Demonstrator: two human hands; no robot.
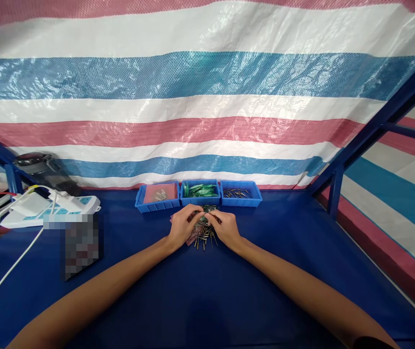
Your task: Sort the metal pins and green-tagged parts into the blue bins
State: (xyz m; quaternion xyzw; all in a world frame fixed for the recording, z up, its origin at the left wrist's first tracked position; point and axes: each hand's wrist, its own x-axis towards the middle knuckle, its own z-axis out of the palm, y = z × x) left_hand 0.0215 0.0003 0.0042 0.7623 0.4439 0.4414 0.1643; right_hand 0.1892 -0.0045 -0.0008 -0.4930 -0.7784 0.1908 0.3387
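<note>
My left hand (184, 226) and my right hand (226, 227) meet over the middle of the blue table, thumbs and fingers pinched together. A small greenish, glossy piece shows between the fingertips; its kind is too small to tell. Under and just in front of the fingers lies a loose pile of thin metal pins or bits (204, 236), dark with brassy ends. Pinkish clear plastic (193, 237) lies among them, partly hidden by my left hand.
Three blue bins stand behind my hands: one with pink plastic and pale pieces (150, 194), one with green packets (200, 190), one with thin metal pins (238, 193). Leftward are a power strip (80, 206), white cables, a bottle (47, 169) and a blurred dark slab (83, 247).
</note>
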